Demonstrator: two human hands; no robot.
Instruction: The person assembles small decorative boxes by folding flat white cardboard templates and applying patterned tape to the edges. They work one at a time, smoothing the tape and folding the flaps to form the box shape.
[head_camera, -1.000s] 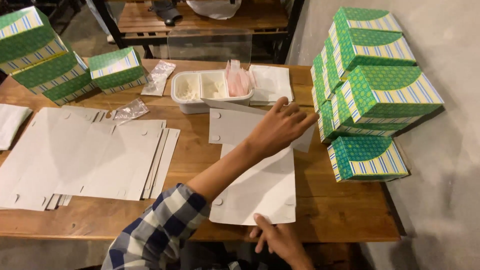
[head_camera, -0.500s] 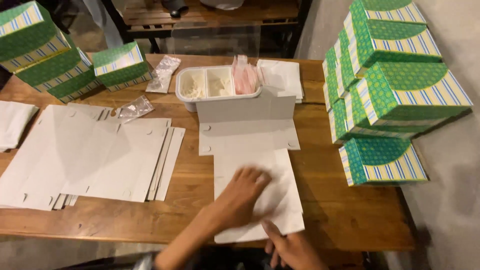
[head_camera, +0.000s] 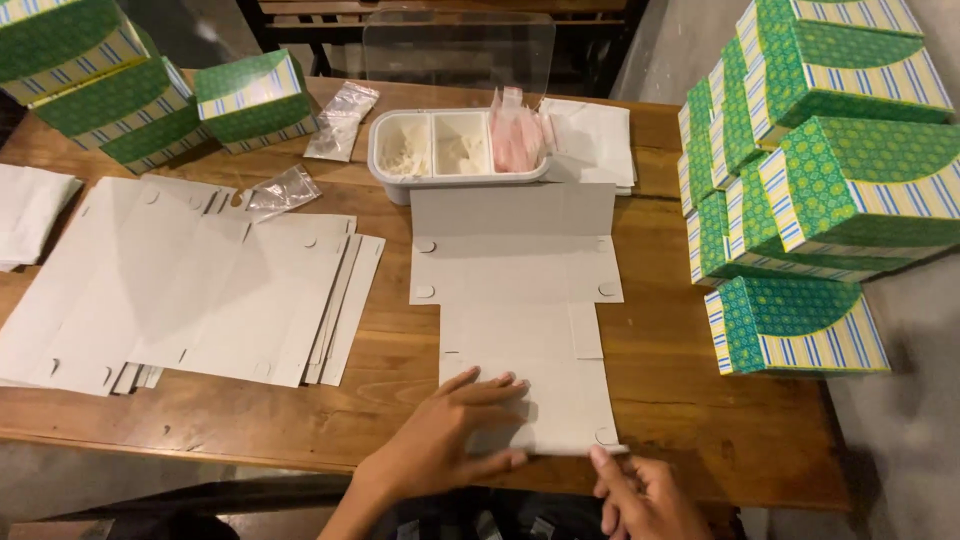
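Since a moment earlier, the left hand (head_camera: 452, 432) had been drawn nearer along the flat white die-cut cardboard box blank (head_camera: 520, 320), which lay unfolded on the brown wooden table (head_camera: 690, 400). Its fingers were spread flat, apparently pinning the blank's near panel. The right hand (head_camera: 640, 495), partly cut off, touched the near edge; its grip could not be told.
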